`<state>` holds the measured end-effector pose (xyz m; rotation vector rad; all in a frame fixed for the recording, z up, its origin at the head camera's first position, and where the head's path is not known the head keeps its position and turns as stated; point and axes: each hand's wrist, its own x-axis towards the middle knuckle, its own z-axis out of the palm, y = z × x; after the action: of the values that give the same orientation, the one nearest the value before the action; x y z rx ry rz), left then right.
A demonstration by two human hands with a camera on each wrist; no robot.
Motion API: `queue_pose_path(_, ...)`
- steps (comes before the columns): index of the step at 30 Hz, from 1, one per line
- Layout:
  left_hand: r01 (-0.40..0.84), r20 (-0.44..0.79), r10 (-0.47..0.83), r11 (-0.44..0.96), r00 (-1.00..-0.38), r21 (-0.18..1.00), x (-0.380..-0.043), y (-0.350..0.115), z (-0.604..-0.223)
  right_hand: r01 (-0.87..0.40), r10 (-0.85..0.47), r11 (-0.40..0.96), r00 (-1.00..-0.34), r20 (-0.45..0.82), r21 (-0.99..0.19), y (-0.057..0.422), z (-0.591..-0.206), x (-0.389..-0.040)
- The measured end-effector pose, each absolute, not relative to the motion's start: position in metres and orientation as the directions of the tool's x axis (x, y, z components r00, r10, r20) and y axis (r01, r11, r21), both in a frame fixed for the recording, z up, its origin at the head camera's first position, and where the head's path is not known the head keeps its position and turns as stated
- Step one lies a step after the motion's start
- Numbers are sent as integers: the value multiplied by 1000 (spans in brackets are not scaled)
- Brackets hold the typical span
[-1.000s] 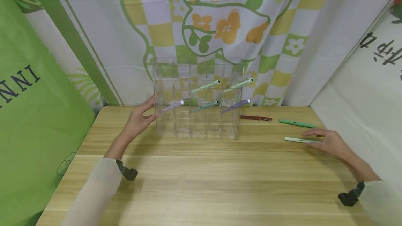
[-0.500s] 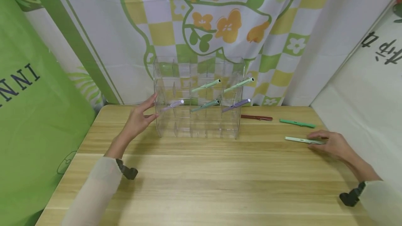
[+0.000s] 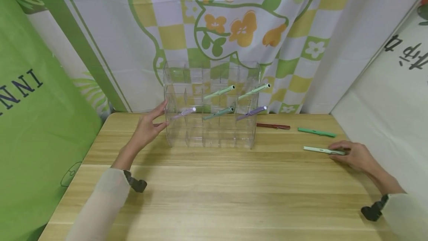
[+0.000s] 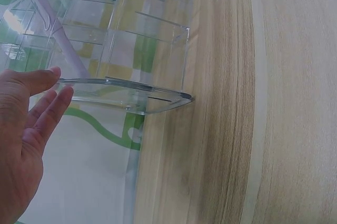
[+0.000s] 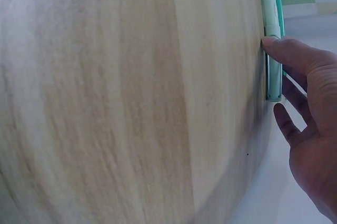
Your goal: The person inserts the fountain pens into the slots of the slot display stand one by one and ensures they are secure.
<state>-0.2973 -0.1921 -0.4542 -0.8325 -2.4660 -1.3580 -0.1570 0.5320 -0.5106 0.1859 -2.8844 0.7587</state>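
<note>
A clear acrylic pen rack with rows of compartments stands at the back of the table. My left hand pinches its left side panel between thumb and fingers, seen closely in the left wrist view along the panel edge. A pale green pen lies on the table at the right. Around its right end, the thumb and fingers of my right hand pinch it. In the right wrist view the thumb lies across the pale green pen, and the fingers behind are partly hidden.
Several pens slant out of the rack, among them a lavender pen, a dark green pen and a purple pen. A dark red pen and a green pen lie right of it. A patterned curtain hangs behind.
My right hand has shifted slightly right along the pale green pen, its fingertips now at the pen's right part. The left hand keeps its hold on the rack.
</note>
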Motion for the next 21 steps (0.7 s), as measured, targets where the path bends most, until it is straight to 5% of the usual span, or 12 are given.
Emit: queue_pose_path(21,578,443,379,417,-812,702,-297,-192,-455,-215,-106,855,-963,247,-471,531,-519,-156)
